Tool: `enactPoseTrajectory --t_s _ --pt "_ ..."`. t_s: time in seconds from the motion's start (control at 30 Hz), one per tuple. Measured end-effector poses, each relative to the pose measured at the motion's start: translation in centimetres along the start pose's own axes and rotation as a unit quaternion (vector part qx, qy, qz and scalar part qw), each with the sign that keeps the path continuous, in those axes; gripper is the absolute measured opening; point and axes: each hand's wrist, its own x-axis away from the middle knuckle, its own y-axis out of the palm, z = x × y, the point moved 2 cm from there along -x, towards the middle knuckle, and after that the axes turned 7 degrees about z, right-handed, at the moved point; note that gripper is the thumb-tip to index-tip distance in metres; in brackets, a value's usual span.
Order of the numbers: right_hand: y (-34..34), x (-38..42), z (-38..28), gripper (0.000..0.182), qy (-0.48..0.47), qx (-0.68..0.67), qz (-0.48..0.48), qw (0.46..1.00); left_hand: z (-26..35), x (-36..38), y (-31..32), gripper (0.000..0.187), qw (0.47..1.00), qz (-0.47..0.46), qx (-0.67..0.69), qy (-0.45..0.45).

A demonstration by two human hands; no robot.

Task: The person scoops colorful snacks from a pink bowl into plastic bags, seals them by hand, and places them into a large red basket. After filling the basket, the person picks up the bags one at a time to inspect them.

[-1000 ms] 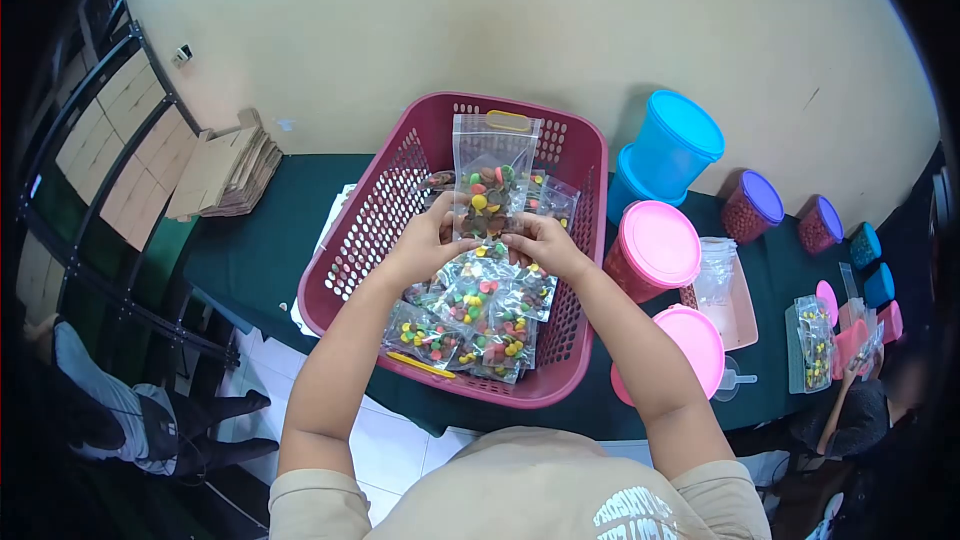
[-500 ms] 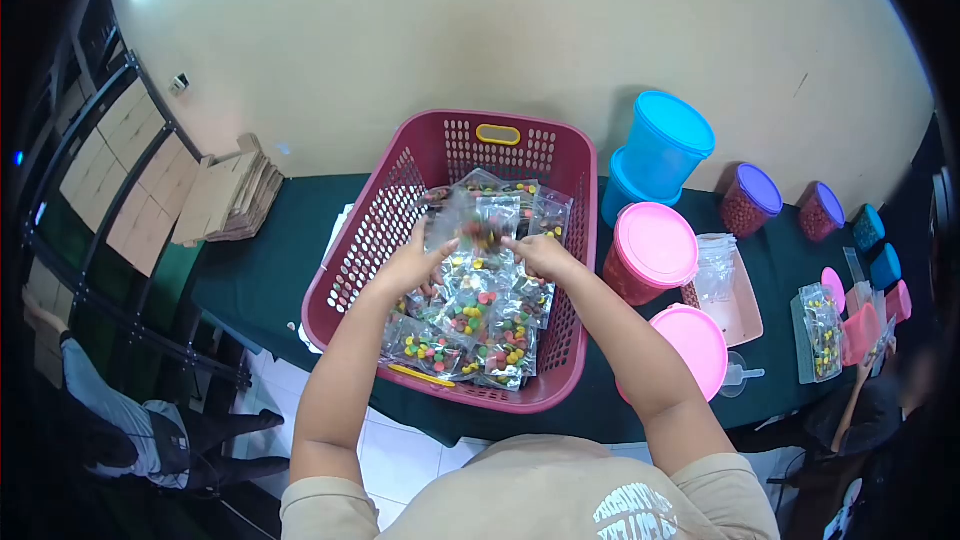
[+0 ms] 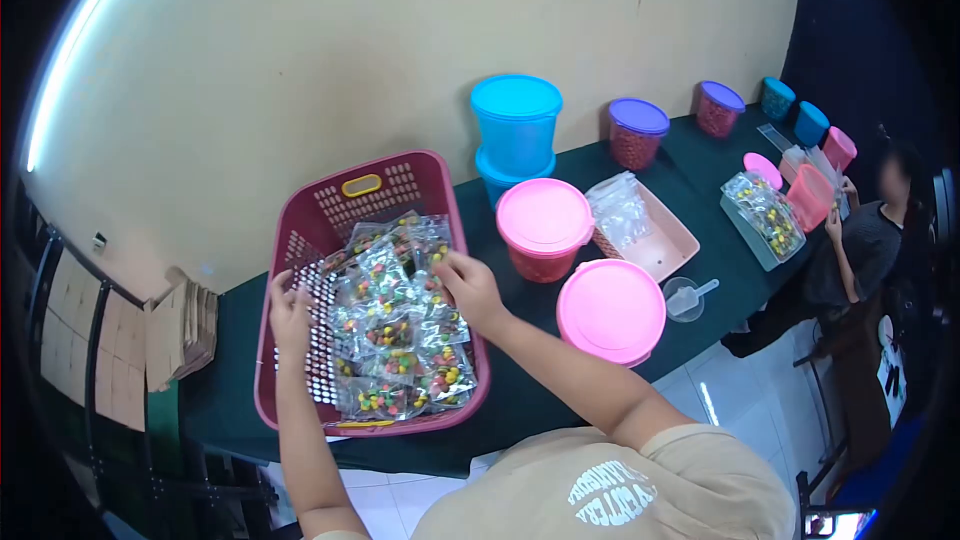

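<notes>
A maroon laundry basket (image 3: 468,380) holds many clear packets of colourful candies (image 3: 385,335), piled toward its right side. My right hand (image 3: 472,290) reaches over the basket's right wall, fingers closed on a candy packet at the pile's right edge; its fingertips are partly hidden. Over the left part of the basket is my left hand (image 3: 290,320), near the perforated left wall, fingers loosely apart and nothing visible in them.
Right of the basket stand pink-lidded tubs (image 3: 612,312), stacked blue tubs (image 3: 516,125) and a pink tray (image 3: 665,240) with clear bags. A scoop (image 3: 697,295) lies nearby. Cardboard (image 3: 180,335) is stacked at left. Another person (image 3: 865,250) works at the far right beside a packet-filled container (image 3: 765,225).
The view has swung right, so the basket appears further left. My hands have moved apart; the blurred packet between them is gone from there. My left hand is now by the left wall.
</notes>
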Motion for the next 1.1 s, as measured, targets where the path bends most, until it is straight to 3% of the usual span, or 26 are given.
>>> enactPoseTrajectory --t_s 0.07,0.17,0.23,0.27,0.3,0.37,0.43,0.47,0.53,0.6,0.67,0.73,0.8,0.87,0.93,1.0,1.1 --pt "-3.2 5.0 -3.0 0.010 -0.085 0.028 0.072 0.993 1.8 0.7 -0.2 0.032 0.998 0.026 0.051 0.015" --pt "-11.7 9.4 -4.5 0.006 -0.092 0.090 0.093 0.987 4.9 2.9 0.3 0.029 0.993 0.013 0.047 0.105" --pt "-18.9 11.3 -5.2 0.008 -0.074 0.177 0.111 0.975 8.2 5.4 0.5 0.026 0.968 0.031 -0.105 0.227" --pt "-22.1 12.0 -5.4 0.008 -0.060 0.215 0.125 0.967 9.3 7.3 1.7 0.024 0.985 0.065 -0.040 0.157" --pt "-24.6 12.6 -6.1 0.014 -0.046 0.241 0.159 0.956 9.8 8.5 2.4 0.024 0.976 0.039 -0.030 0.212" --pt "-29.1 13.5 -7.1 0.014 -0.024 0.212 0.214 0.953 10.9 11.6 5.9 0.018 0.979 0.043 0.052 0.192" --pt "-33.1 14.2 -7.2 0.018 -0.006 0.186 0.247 0.951 11.4 15.0 11.6 0.014 0.980 0.104 0.103 0.136" --pt "-35.0 14.5 -7.2 0.014 -0.001 0.180 0.253 0.951 11.3 16.4 13.6 0.011 0.986 0.046 -0.008 0.159" --pt "-37.9 14.4 -7.2 0.011 -0.006 0.174 0.265 0.948 18.4 18.7 19.1 0.008 0.939 0.026 -0.030 0.340" --pt "-41.0 14.3 -8.8 0.009 0.055 0.196 0.235 0.950 22.0 20.0 23.9 0.007 0.938 -0.016 -0.041 0.343" --pt "-44.6 13.8 -9.0 0.009 0.057 0.182 0.196 0.962 23.3 20.4 27.7 0.011 0.928 -0.083 -0.070 0.358" --pt "-47.6 12.9 -8.7 0.009 0.050 0.193 0.190 0.961 23.0 21.3 31.1 0.013 0.967 -0.092 -0.032 0.236" --pt "-49.6 11.0 -8.5 0.009 0.039 0.205 0.169 0.963 23.5 22.6 34.2 0.014 0.958 -0.141 -0.059 0.242" --pt "-50.4 8.7 -7.6 0.008 0.098 0.241 0.159 0.952 23.7 24.4 37.2 0.016 0.961 -0.190 -0.029 0.197" --pt "-50.4 5.3 -6.0 0.012 0.092 0.354 0.077 0.928 22.8 26.4 39.3 0.016 0.964 -0.201 -0.013 0.173" --pt "-48.8 1.4 -5.0 0.016 0.066 0.447 -0.018 0.892 23.4 28.0 40.5 0.014 0.978 -0.192 0.013 0.085" --pt "-47.8 -3.4 -0.7 0.027 0.010 0.500 -0.096 0.860 23.0 29.0 40.7 0.015 0.971 -0.232 -0.003 0.051"
